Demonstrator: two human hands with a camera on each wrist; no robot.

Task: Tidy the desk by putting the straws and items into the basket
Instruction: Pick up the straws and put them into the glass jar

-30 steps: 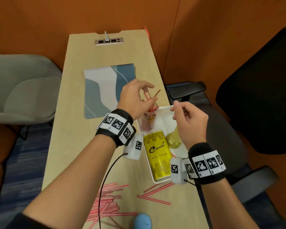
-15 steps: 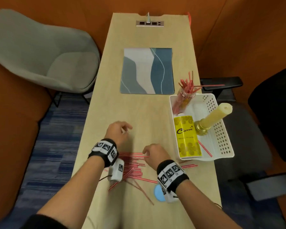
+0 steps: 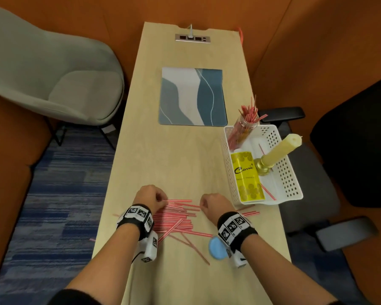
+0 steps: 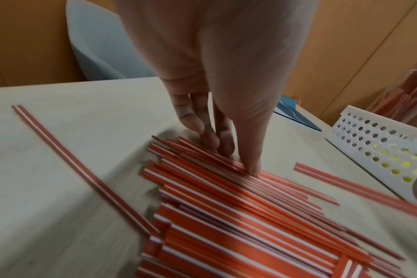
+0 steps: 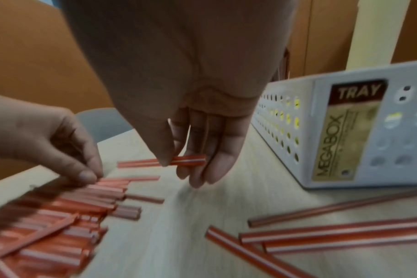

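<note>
Right hand pinches straw; left hand presses straw pile near basket.

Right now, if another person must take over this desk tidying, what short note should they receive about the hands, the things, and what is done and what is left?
Left hand: fingertips press on the pile of straws on the desk.
Right hand: pinches one end of a straw, just above the desk.
Basket, at the desk's right edge: holds a jar of straws, a yellow box, a candle and loose straws.
Done: those things are in the basket.
Left: the pile, a few straws near the basket, and a blue round thing by the right wrist.
</note>
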